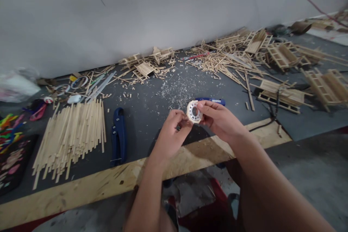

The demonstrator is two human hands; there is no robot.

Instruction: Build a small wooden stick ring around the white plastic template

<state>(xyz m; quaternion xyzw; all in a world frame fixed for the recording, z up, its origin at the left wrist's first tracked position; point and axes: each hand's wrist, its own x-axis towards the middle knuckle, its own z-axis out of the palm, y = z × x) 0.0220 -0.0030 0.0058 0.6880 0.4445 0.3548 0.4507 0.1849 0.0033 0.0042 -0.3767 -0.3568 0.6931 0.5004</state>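
Note:
Between my two hands, above the front of the dark tabletop, is a small wheel-like ring (191,115). It has a pale wooden outer edge with flat sides and a white slotted ring inside. My right hand (221,119) pinches it at the right, thumb on its face. The fingers of my left hand (174,128) are closed against its left edge. Just behind my right hand lies a blue pen-like tool (217,101), partly covered by the fingers. A blue cutter with two handles (119,136) rests to the left of my left hand.
Many thin wooden sticks (73,127) lie in a bundle at left. Small stick-built wooden models (282,94) and loose sticks (214,63) cover the back and right. Clear shavings (179,88) are scattered mid-table. A pale wooden strip (108,179) edges the table; a grey wall (136,14) stands behind.

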